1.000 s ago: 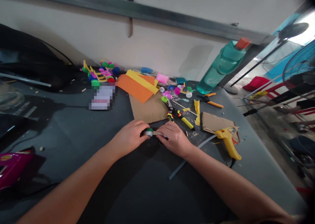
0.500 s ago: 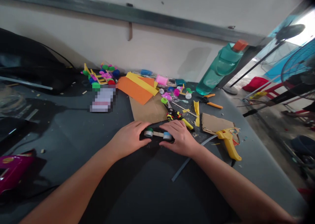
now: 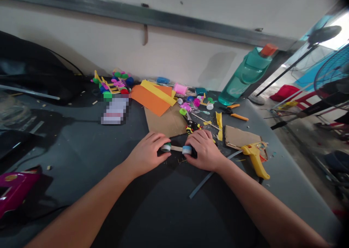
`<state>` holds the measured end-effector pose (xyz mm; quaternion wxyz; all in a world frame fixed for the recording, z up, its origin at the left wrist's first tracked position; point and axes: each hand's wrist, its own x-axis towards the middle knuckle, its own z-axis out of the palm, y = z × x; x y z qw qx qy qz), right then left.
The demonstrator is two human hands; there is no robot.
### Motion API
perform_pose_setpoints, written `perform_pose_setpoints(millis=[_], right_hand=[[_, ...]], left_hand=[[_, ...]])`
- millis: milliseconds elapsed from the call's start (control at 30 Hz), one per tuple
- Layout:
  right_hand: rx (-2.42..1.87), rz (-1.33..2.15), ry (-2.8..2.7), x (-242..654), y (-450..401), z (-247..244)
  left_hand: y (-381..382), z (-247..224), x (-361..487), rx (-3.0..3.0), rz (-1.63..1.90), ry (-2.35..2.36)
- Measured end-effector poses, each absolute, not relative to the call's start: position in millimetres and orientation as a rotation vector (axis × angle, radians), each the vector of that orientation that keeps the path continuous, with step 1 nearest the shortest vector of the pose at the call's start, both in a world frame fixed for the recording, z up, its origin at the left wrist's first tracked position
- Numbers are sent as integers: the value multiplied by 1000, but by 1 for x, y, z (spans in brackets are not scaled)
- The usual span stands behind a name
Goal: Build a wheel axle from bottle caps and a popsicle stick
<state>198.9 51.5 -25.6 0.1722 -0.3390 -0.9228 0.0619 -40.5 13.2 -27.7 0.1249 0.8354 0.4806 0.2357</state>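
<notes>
My left hand (image 3: 148, 151) curls its thumb and fingers round a green-and-white bottle cap (image 3: 165, 147). Opposite it, my right hand (image 3: 205, 149) grips a blue-and-white bottle cap (image 3: 187, 150). A thin pale wooden stick (image 3: 176, 148) spans the gap between the two caps; whether it is fixed to them I cannot tell. Just behind my right hand lie pliers with black, red and yellow handles (image 3: 191, 126), partly covered by it. A translucent glue stick (image 3: 200, 185) runs under my right wrist to a yellow glue gun (image 3: 256, 159).
Brown cardboard (image 3: 163, 122) lies beneath orange paper (image 3: 151, 100) and yellow strips. Farther right are a cardboard piece (image 3: 241, 136), orange-handled pliers (image 3: 236, 112) and a teal bottle (image 3: 244, 75). Coloured caps (image 3: 117, 82) and a phone (image 3: 116, 110) sit at left; a magenta tool (image 3: 17, 190) is nearer.
My fingers have closed in on the two caps, and my right hand has shifted slightly right. More of the stick shows between them.
</notes>
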Motion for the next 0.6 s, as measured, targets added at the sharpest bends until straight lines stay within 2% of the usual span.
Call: perform_pose_setpoints(millis=[600], right_hand=[[-844,299,-2526,193,50,-30]], left_hand=[[14,-31,-38,2482,701,1346]])
